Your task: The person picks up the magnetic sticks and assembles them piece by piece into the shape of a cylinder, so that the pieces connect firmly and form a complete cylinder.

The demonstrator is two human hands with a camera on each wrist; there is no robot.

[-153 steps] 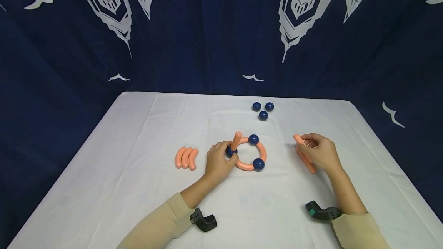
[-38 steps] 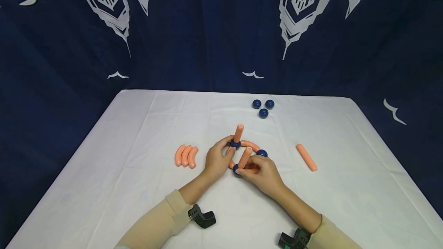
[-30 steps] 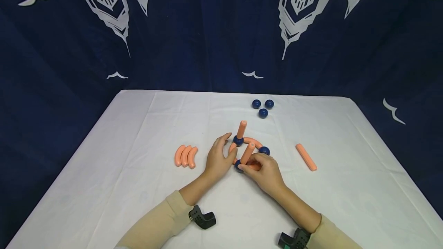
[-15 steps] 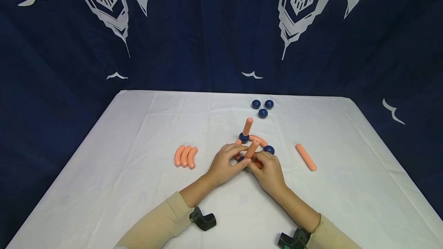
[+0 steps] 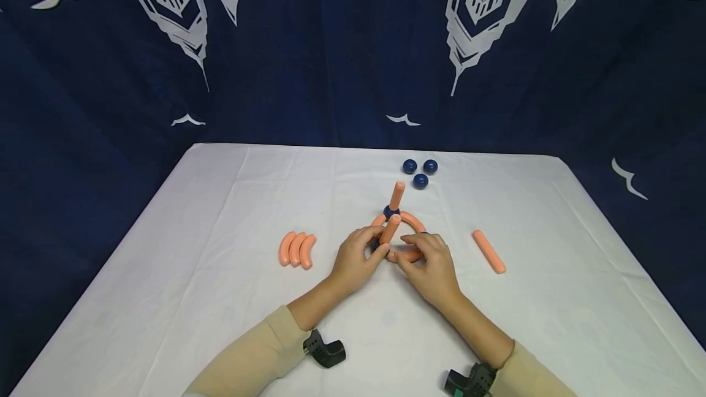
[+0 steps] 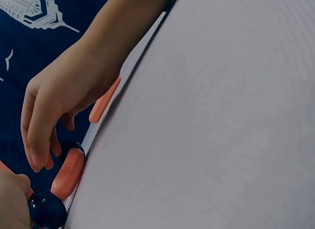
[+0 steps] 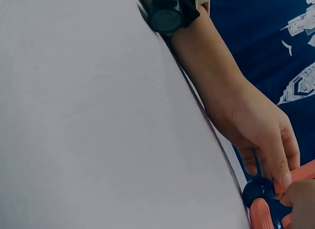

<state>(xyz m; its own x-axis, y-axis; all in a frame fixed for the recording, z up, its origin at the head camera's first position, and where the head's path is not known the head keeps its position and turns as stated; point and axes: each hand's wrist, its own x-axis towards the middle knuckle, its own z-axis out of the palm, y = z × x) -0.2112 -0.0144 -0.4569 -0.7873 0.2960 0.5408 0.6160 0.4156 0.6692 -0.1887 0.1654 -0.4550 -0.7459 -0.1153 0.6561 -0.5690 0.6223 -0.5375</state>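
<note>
A ring of curved orange pieces (image 5: 412, 220) joined by blue balls lies on the table, a straight orange stick (image 5: 397, 195) standing on its far ball (image 5: 391, 212). A second orange stick (image 5: 391, 230) rises, tilted, from the near-left ball (image 7: 258, 190). My left hand (image 5: 355, 260) pinches that stick low down, fingers and thumb also close to the ball. Beside the near curved piece (image 6: 69, 175), my right hand (image 5: 432, 267) has its thumb and fingers apart, with a gap to the piece in the left wrist view. The right-hand ball is mostly hidden behind the right fingers.
Three curved orange pieces (image 5: 296, 250) lie side by side on the left. One straight orange stick (image 5: 489, 252) lies to the right. Three loose blue balls (image 5: 420, 181) sit toward the back of the white-covered table (image 5: 231, 201). A dark blue patterned cloth (image 5: 276, 78) hangs behind.
A second stick now stands on the ring, which has turned and shifted. My left hand has moved from the far ball to this nearer stick; my right hand has let go of the ring.
</note>
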